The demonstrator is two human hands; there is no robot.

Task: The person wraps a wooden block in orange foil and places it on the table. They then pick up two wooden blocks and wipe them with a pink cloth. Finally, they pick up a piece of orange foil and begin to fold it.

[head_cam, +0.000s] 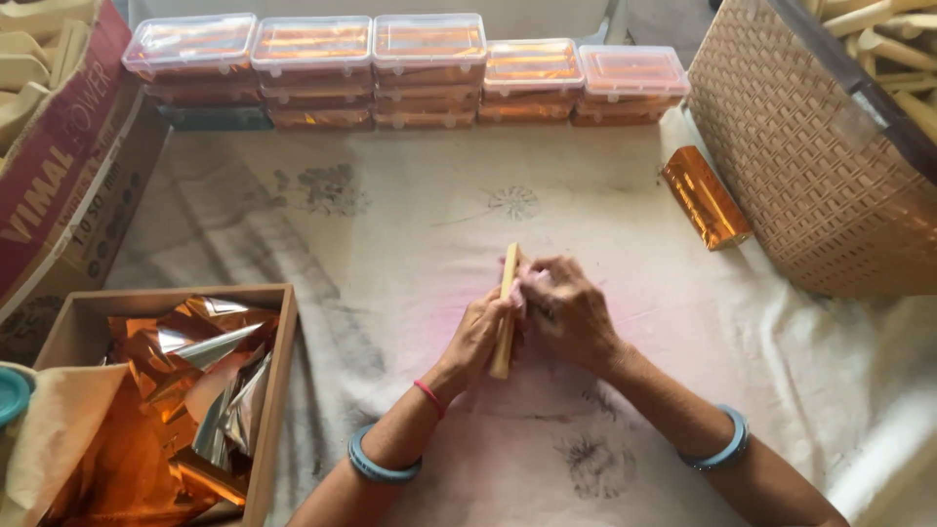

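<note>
Copper-coloured foil scraps (185, 390) fill a wooden box (278, 390) at the left of the cloth-covered surface (390, 244). At centre, the left hand (478, 337) and right hand (566, 312) both close around a pale stick (508, 293). Right of them lies a foil-wrapped block (705, 197) beside a woven basket (810, 166).

We grip a pale yellow stick (506, 312) upright between our left hand (476, 337) and right hand (566, 310), above the cloth-covered bench (410, 234). A wooden box of orange foil (171, 390) sits left; stacked clear plastic boxes (410, 68) line the far edge; a woven basket (810, 166) stands right.
</note>
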